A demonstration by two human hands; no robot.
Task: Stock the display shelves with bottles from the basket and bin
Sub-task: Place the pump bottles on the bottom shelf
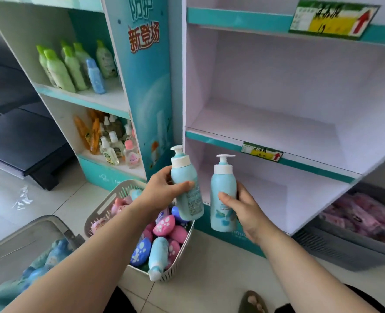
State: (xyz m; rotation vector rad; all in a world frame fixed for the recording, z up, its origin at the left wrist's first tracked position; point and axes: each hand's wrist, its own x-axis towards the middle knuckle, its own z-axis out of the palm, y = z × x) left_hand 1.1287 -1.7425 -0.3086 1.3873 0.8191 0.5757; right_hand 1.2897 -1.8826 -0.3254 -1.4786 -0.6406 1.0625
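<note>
Left hand (162, 193) fingers curled round one pump bottle (187, 188), right hand (243, 208) gripping another bottle (223, 199), both above the basket (101, 211), before the shelf (277, 163).

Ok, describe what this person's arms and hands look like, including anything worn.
Both are bare: the left hand and right hand wear no gloves, and no ring, watch or bracelet shows. The forearms are uncovered to the frame edge; no sleeve is visible.

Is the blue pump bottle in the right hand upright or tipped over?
Upright: the right hand holds the pump bottle with its white pump pointing up.
</note>
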